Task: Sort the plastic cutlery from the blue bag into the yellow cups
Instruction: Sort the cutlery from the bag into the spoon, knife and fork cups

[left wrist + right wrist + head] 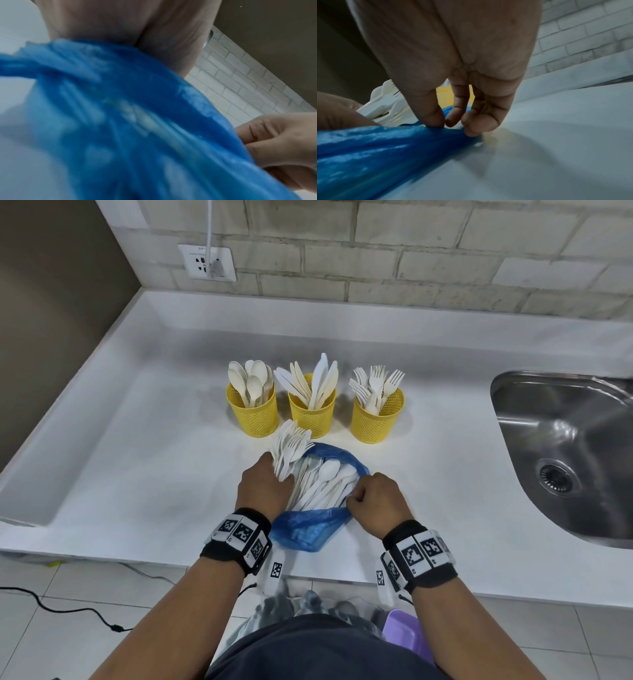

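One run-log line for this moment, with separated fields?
left hand: grips fork bundle | right hand: pinches blue bag rim | yellow cups: partly filled

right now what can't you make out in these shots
- Head view: the left hand hides the handles of the white plastic forks in its grip.
- Left wrist view: the crumpled blue plastic bag is blurred, so its contents are unreadable.
- Right wrist view: the right hand blocks most of one yellow mesh cup.

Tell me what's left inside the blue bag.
In the blue bag, white spoons and other white handles show at the mouth. The left hand grips forks. Anything under the pile or blue plastic is hidden.
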Available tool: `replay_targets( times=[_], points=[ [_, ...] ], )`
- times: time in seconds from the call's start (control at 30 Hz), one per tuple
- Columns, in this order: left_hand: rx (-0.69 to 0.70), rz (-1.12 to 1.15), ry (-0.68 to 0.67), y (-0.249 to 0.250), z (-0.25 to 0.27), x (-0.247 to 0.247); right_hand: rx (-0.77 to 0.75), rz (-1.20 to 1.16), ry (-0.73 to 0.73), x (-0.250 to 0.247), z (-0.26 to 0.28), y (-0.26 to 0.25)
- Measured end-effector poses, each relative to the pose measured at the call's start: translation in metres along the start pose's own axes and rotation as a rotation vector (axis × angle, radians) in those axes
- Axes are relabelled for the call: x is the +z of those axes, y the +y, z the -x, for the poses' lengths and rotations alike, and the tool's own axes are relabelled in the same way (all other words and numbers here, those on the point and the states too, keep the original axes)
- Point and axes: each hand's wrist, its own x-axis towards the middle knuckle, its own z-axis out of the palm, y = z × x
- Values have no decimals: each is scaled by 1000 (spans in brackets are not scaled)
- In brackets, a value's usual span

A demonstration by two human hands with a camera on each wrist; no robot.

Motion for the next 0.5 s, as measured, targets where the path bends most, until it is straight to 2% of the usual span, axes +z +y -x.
replay_targets(
  times=[0.13,0.3,0.5],
  points=[
    [52,3,-25,6,4,3,41,5,-64,-2,0,-3],
    [52,-27,-55,8,0,4,134,-67,-103,1,-4,-4],
    [162,-85,-154,6,-3,3,128,-81,-135,0,-2,-7]
  ],
)
